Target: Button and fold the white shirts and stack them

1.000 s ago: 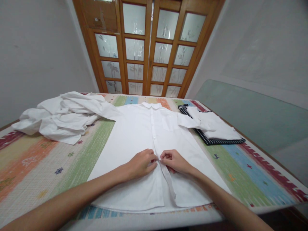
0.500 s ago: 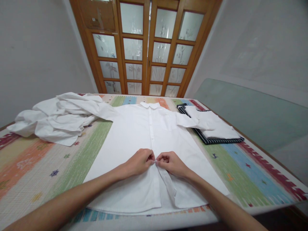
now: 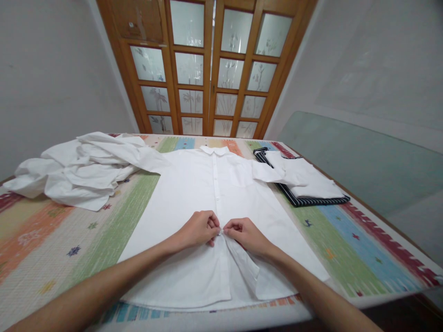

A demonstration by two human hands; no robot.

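The left hand (image 3: 200,229) and right hand (image 3: 247,236) keep their fingers curled and pinched on the front placket of the white shirt (image 3: 183,198), fingertips close together; it lies spread front-up across the table (image 3: 104,240).

2 hands (image 3: 200,228) (image 3: 245,234), 1 laid-out shirt (image 3: 183,189), 1 tblcloth (image 3: 114,240)

The fingertips of the left hand (image 3: 199,229) and right hand (image 3: 246,234) cover part of the shirt (image 3: 183,193), and what they pinch between them is too small to make out. The left forearm (image 3: 114,280) and right forearm (image 3: 311,289) run out past the bottom edge. Folded white cloth (image 3: 308,177) hides most of the striped cloth (image 3: 321,201). The top edge cuts off the doors (image 3: 209,92).
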